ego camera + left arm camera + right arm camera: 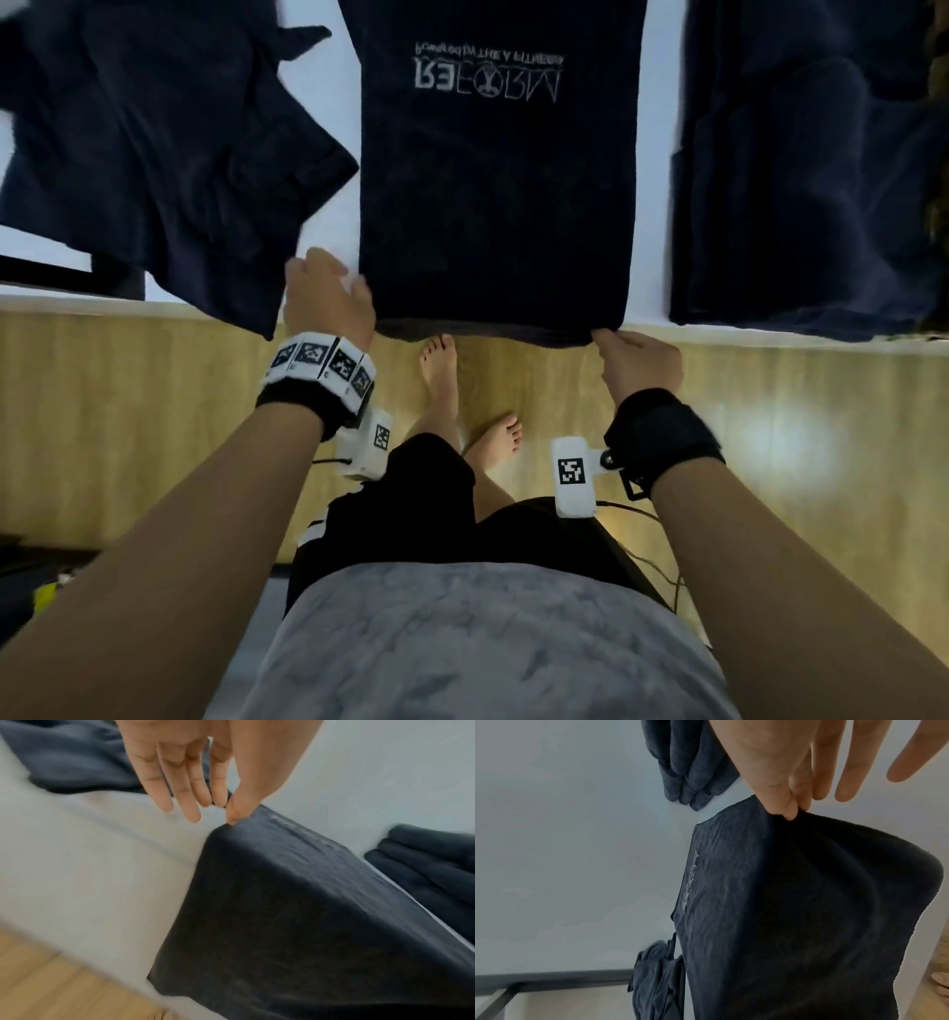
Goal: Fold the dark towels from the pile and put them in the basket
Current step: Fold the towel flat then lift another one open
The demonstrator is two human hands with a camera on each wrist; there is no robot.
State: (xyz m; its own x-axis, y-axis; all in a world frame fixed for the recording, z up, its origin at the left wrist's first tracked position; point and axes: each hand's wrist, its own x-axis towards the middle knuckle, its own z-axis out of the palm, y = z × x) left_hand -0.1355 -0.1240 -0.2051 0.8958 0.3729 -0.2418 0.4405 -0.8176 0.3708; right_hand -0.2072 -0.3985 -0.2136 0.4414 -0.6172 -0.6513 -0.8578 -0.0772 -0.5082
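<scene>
A dark navy towel (493, 205) with a pale printed logo lies flat on the white surface (655, 154), its near end draped over the front edge. My right hand (611, 342) pinches the towel's near right corner (808, 833) between thumb and forefinger (789, 809), the other fingers straight. My left hand (328, 293) is at the towel's near left edge with fingers straight; only the thumb tip (231, 820) touches the cloth (295, 902). The loose pile of dark towels (154, 154) lies to the left. No basket is clearly visible.
A stack of folded dark towels (801, 205) sits at the right of the white surface, with something brown and textured (940, 128) behind it. Wooden floor (770, 437) and my bare feet (441, 370) are below the front edge. A dark frame (552, 981) borders the surface's left.
</scene>
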